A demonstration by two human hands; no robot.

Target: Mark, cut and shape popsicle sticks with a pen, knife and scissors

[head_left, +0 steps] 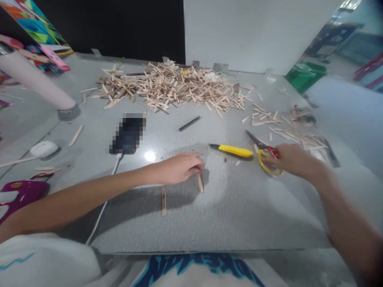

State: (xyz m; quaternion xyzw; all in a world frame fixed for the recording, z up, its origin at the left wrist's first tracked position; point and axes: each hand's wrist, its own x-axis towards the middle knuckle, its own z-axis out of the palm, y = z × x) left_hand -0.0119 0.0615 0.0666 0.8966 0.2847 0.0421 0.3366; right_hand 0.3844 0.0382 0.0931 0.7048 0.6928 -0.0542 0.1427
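Observation:
My left hand (pixel 181 168) is closed over the table, its fingertips pinching the top of a short wooden craft stick (pixel 200 184). Another craft stick (pixel 163 204), with a dark mark near its upper part, lies below the wrist. At the right, my right hand (pixel 295 160), blurred a little, is closed on the handles of scissors (pixel 263 153) with red and yellow loops; their blades point up and left. Between the hands lies a yellow utility knife (pixel 235 151), with small scraps under it. A dark thin metal rod or blade (pixel 190 123) rests farther back.
A big heap of wood pieces (pixel 179 87) lines the back, with more loose pieces (pixel 281 123) at the right. A phone (pixel 128 133) with a white cable, a white case (pixel 44 148), a pink tumbler (pixel 36 75) and a purple tool (pixel 25 195) occupy the left.

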